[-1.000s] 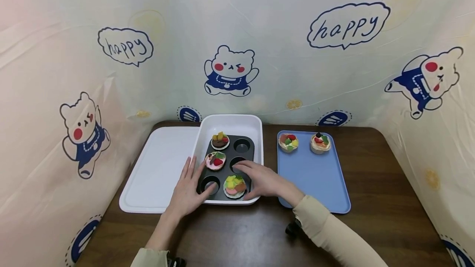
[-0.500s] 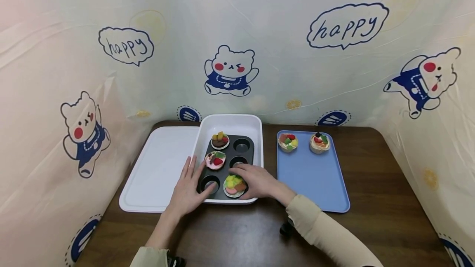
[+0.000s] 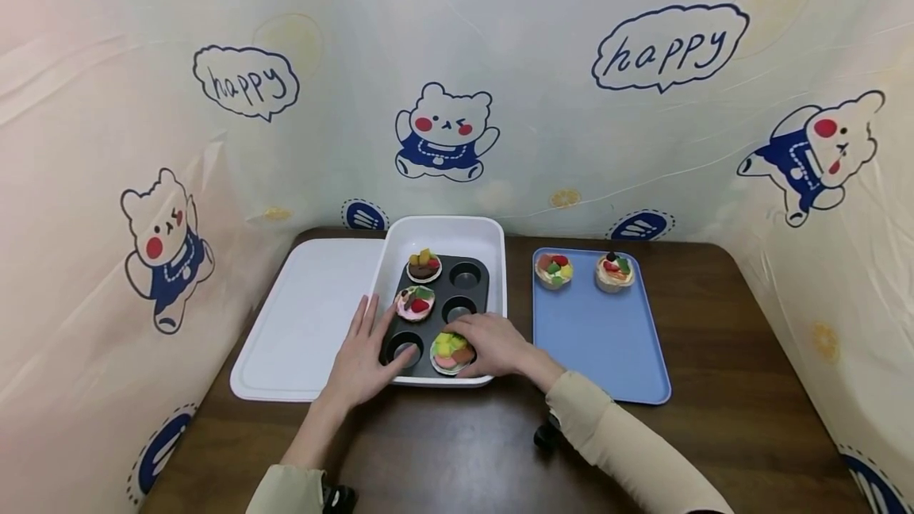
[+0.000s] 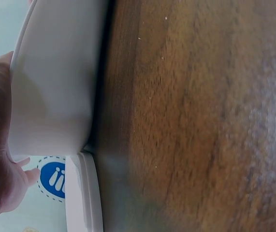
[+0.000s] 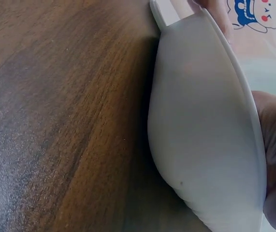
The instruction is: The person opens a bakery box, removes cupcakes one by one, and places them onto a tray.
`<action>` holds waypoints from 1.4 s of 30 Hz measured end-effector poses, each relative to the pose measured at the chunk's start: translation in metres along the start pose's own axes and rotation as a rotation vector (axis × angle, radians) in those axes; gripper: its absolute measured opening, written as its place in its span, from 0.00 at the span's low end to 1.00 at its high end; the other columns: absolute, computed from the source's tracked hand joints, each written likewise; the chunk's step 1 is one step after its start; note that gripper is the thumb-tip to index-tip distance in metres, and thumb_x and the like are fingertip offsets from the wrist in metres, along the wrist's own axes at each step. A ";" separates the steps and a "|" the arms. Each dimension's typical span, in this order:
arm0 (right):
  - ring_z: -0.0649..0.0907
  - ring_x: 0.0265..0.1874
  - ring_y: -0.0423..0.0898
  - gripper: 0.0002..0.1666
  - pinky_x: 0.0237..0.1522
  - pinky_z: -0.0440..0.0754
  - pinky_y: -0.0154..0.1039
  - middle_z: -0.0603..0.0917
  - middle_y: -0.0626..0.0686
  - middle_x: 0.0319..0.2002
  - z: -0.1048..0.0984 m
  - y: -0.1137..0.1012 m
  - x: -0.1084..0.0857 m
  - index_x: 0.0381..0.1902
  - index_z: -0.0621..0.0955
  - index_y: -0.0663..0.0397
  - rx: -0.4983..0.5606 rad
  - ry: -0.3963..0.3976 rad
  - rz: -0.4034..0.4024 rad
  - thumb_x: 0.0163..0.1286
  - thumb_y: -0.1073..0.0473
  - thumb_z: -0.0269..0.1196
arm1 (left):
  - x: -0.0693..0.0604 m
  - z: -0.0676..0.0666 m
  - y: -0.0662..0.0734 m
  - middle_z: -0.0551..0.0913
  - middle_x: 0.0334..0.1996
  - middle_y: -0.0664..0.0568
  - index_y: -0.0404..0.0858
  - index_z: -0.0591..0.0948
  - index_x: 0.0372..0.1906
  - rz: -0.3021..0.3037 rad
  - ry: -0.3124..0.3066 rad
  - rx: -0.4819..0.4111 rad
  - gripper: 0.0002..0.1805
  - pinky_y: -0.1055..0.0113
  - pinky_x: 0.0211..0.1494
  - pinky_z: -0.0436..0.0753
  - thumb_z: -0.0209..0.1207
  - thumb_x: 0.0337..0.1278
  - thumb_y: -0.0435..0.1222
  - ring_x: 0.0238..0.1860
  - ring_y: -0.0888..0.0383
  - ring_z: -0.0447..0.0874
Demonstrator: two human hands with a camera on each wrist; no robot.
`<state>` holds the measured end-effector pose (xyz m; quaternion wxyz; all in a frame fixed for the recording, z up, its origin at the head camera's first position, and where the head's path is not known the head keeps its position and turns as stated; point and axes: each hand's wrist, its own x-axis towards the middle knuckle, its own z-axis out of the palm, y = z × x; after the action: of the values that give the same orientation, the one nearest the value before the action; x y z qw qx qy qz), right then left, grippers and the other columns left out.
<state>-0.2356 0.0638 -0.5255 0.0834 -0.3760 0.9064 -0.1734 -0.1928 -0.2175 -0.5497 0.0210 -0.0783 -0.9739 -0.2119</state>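
Observation:
A dark muffin pan (image 3: pixel 428 322) lies in a white deep tray (image 3: pixel 489 240) and holds three toy fruit cupcakes. One, topped with yellow, green and pink pieces, is the front-right cupcake (image 3: pixel 450 353). My right hand (image 3: pixel 495 345) grips its right side, fingers at the back and thumb at the front. My left hand (image 3: pixel 362 359) has its fingers spread over the white tray's left edge, the thumb over a front cup of the pan. A pink-topped cupcake (image 3: pixel 415 304) and a chocolate cupcake (image 3: pixel 424 266) sit farther back. Both wrist views mostly show the tray's outer wall (image 4: pixel 55 82) and parts of the hands.
To the right, a blue tray (image 3: pixel 600 339) carries two more fruit cupcakes, a left one (image 3: pixel 554 270) and a right one (image 3: pixel 614 272), at its back end. A flat white tray (image 3: pixel 303 324) lies left, against the deep tray. A printed curtain (image 3: pixel 457 22) surrounds the brown table (image 3: pixel 457 450).
My right hand has moved left and closed around the front-right cupcake from a wider spread. My left hand has stayed at the tray's left edge.

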 end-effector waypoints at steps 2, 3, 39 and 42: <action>0.85 0.67 0.51 0.42 0.71 0.83 0.55 0.86 0.54 0.70 0.000 0.001 0.000 0.72 0.82 0.48 0.001 0.006 -0.007 0.65 0.40 0.81 | 0.000 0.000 0.001 0.47 0.92 0.39 0.46 0.63 0.88 0.001 -0.002 0.002 0.52 0.27 0.86 0.63 0.63 0.67 0.66 0.93 0.36 0.39; 0.85 0.67 0.51 0.41 0.71 0.83 0.55 0.86 0.54 0.70 0.000 0.002 -0.001 0.72 0.82 0.48 0.004 0.006 -0.008 0.66 0.40 0.80 | 0.000 0.000 0.001 0.47 0.92 0.39 0.46 0.63 0.88 0.001 -0.003 0.002 0.52 0.27 0.86 0.63 0.62 0.67 0.66 0.93 0.36 0.39; 0.88 0.51 0.49 0.43 0.55 0.87 0.51 0.90 0.49 0.61 0.009 0.004 -0.006 0.71 0.78 0.48 0.218 0.295 -0.007 0.61 0.49 0.83 | 0.001 -0.003 0.000 0.48 0.92 0.38 0.47 0.62 0.89 0.007 0.011 0.007 0.51 0.28 0.85 0.63 0.62 0.69 0.65 0.92 0.35 0.40; 0.89 0.53 0.48 0.43 0.57 0.88 0.51 0.90 0.50 0.59 0.007 0.005 -0.007 0.71 0.77 0.45 0.287 0.288 0.010 0.61 0.49 0.83 | 0.001 -0.002 0.001 0.47 0.92 0.38 0.47 0.61 0.89 0.006 0.003 0.007 0.52 0.28 0.86 0.63 0.62 0.69 0.65 0.92 0.35 0.39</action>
<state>-0.2316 0.0705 -0.5335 0.0064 -0.3272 0.8767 -0.3525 -0.1934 -0.2173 -0.5479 0.0236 -0.0808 -0.9744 -0.2083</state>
